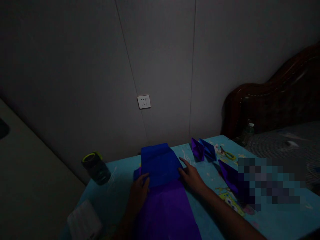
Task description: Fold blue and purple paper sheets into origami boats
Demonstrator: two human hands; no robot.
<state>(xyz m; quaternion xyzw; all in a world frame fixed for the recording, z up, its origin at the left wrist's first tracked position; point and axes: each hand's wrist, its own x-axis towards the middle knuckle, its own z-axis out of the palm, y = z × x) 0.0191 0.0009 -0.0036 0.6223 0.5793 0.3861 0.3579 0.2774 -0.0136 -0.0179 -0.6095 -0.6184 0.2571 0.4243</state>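
Observation:
A large sheet of purple paper (167, 210) lies lengthwise on the table before me, reaching past the bottom of the view. At its far end is blue paper (160, 163); whether this is a separate sheet or the other side folded over, I cannot tell. My left hand (139, 191) is at the lower left edge of the blue paper, fingers curled with the edge between them. Along the right edge rests my right hand (192, 175), its index finger stretched out and apart from the thumb, which touches the paper.
Folded purple paper (198, 150) and folded blue paper (208, 150) stand at the back right, beside yellow-handled scissors (228, 154). Another purple folded piece (233, 180) is nearer, right of my arm. A dark cup (97, 169) stands left; a white pack (85, 220) lies front left.

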